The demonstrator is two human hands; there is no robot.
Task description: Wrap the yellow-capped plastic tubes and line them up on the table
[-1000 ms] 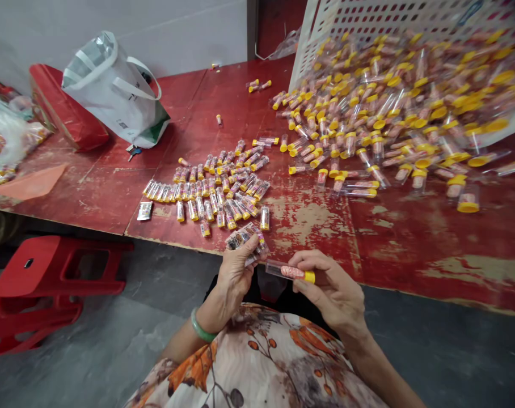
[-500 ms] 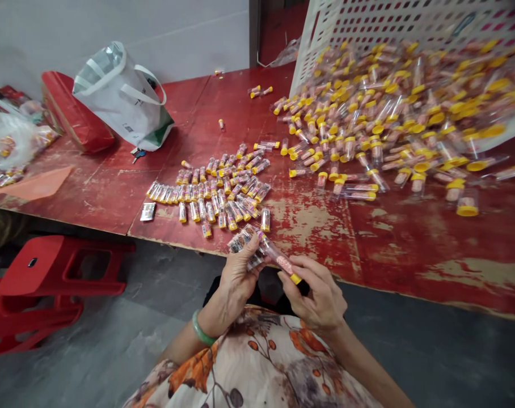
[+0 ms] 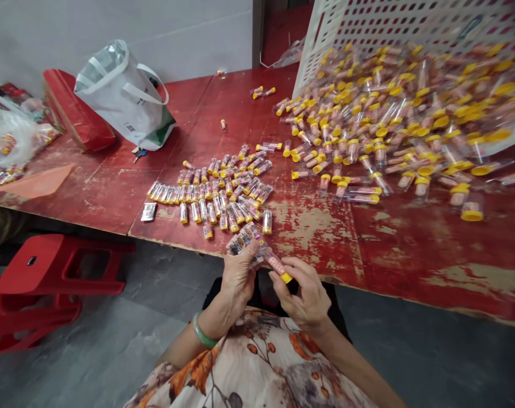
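Observation:
My left hand (image 3: 237, 275) is closed, its thumb pressing down a small bunch of printed, shiny film pieces (image 3: 243, 238) at the table's front edge. Between the thumb and fingers of my right hand (image 3: 302, 292) is a clear plastic tube (image 3: 277, 263) with a yellow cap and pink contents. The tube lies tilted, cap toward me, its far end against the printed pieces by my left fingers. Whether that end sits inside one of them I cannot tell. Just beyond my hands, many yellow-capped tubes with printed wraps (image 3: 217, 195) lie in uneven rows.
A white perforated basket (image 3: 321, 34) lies tipped at the right, plain capped tubes (image 3: 368, 119) spilling onto the worn red table (image 3: 393, 243). At the left stand a white bag (image 3: 121, 96), a red bag (image 3: 70, 113) and keys (image 3: 139, 153). Red stools (image 3: 49, 266) stand on the floor.
My right hand has moved left toward my left hand, pushing the tube closer to the printed pieces. Less of the tube's far end shows now.

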